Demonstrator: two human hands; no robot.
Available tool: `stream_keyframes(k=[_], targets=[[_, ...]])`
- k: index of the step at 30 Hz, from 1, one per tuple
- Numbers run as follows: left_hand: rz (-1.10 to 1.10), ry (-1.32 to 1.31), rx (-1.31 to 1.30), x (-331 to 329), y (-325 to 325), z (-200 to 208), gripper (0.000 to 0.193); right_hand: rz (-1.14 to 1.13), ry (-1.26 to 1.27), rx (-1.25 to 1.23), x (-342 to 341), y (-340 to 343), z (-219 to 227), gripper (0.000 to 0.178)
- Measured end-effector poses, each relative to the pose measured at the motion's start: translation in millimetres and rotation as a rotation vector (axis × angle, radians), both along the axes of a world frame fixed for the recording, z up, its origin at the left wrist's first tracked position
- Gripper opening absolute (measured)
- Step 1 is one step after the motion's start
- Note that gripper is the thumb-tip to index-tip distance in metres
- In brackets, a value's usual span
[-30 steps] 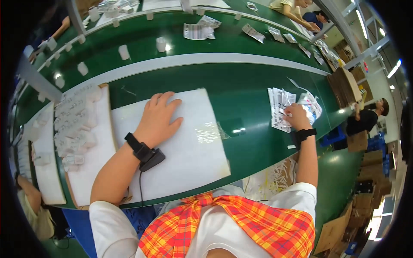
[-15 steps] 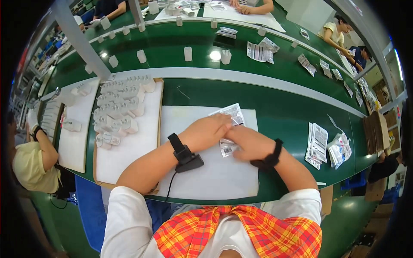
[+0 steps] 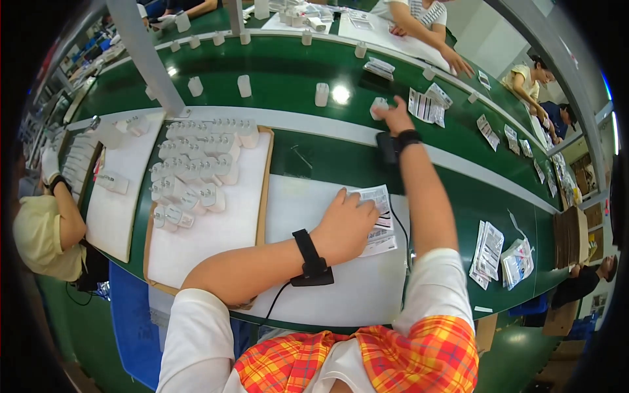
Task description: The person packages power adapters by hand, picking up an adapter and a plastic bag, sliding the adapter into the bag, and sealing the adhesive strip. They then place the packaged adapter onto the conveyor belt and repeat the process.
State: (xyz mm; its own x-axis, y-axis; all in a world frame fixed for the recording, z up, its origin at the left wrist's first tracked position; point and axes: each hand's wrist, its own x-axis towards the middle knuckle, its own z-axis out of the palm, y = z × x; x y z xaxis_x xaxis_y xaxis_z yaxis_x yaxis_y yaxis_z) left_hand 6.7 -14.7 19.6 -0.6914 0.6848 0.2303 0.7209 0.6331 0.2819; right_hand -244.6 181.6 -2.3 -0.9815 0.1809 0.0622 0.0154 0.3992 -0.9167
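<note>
Across the printed pouches (image 3: 379, 245) on the white mat lies my left hand (image 3: 344, 224), its fingers spread over them. My right hand (image 3: 397, 119) is stretched out to the green belt, thumb and fingers apart at a white plug adapter (image 3: 378, 107); it looks close to touching, but a firm grip does not show. Both wrists wear black straps with small boxes. To the left, a white board (image 3: 216, 252) with a brown edge bears rows of white plug adapters (image 3: 196, 164), prongs up.
More white adapters (image 3: 321, 94) and flat printed pouches (image 3: 427, 107) lie along the belt (image 3: 282, 108). Stacks of pouches (image 3: 486, 252) rest on the green table at right. A metal post (image 3: 145, 59) rises at left. Co-workers sit across the belt and at the left, one arm (image 3: 426, 36) reaching over.
My right hand has left the pouches and moved up and forward to the belt adapter. My left hand stays on the pouches. Across the belt, a co-worker's arm now reaches out.
</note>
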Motion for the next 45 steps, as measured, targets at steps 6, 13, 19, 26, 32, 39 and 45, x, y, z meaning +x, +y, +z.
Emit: stream_keyframes(k=[6,13,19,26,32,39,45], targets=[[0.002,0.268,0.018,10,1,-9,0.045,0.459,-0.088,-0.880,30,-8,7,0.060],[-0.014,-0.177,0.075,-18,8,15,0.031,0.420,-0.062,-0.356,236,0,74,0.060],[-0.018,-0.017,0.077,-9,6,-10,0.039,0.329,-0.006,0.256,314,6,52,0.063],[0.023,-0.011,0.146,-6,8,-22,0.053,0.314,0.206,0.564,315,-15,36,0.059],[0.060,-0.018,0.069,19,4,-9,0.062,0.301,-0.048,0.339,302,-13,38,0.038],[0.069,-0.057,0.111,-6,-13,25,0.057,0.380,0.053,0.242,306,-22,47,0.025],[-0.071,-0.216,0.435,-45,-18,18,0.047,0.429,0.178,0.058,294,-13,42,0.026]])
